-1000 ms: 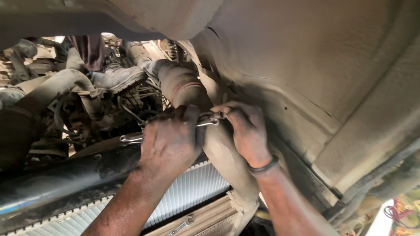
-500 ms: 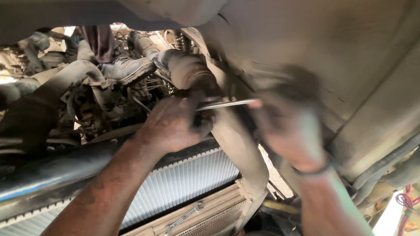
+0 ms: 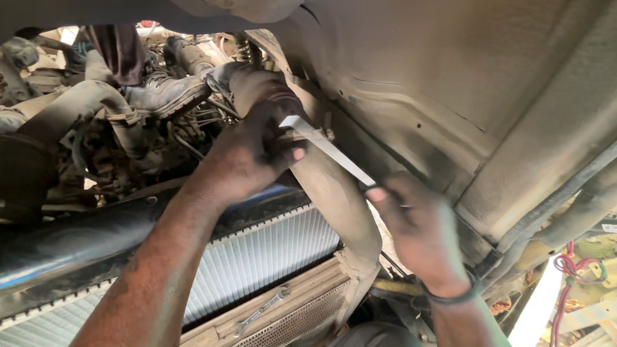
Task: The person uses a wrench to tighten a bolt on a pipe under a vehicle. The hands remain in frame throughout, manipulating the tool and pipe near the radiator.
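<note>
I am looking up at the underside of a vehicle. My left hand [image 3: 252,152] presses against a dusty metal pipe [image 3: 337,200] and covers the head end of a flat silver wrench [image 3: 332,151]. My right hand [image 3: 418,231], with a dark band on its wrist, grips the lower end of that wrench's handle. The wrench slants from upper left to lower right across the pipe, beside a small bolt [image 3: 329,133] on the body panel. What the wrench head sits on is hidden under my left fingers.
A finned radiator [image 3: 257,259] spans the lower left, with a spare spanner [image 3: 262,311] lying on the frame under it. A dark tube [image 3: 62,240] crosses above it. Another person's boot [image 3: 163,93] shows among engine parts. A large tan body panel [image 3: 470,69] fills the right; red wires [image 3: 573,269] hang lower right.
My right hand has slid down and to the right along the wrench handle, away from my left hand. The wrench now slants downward instead of lying level. The view shifted slightly.
</note>
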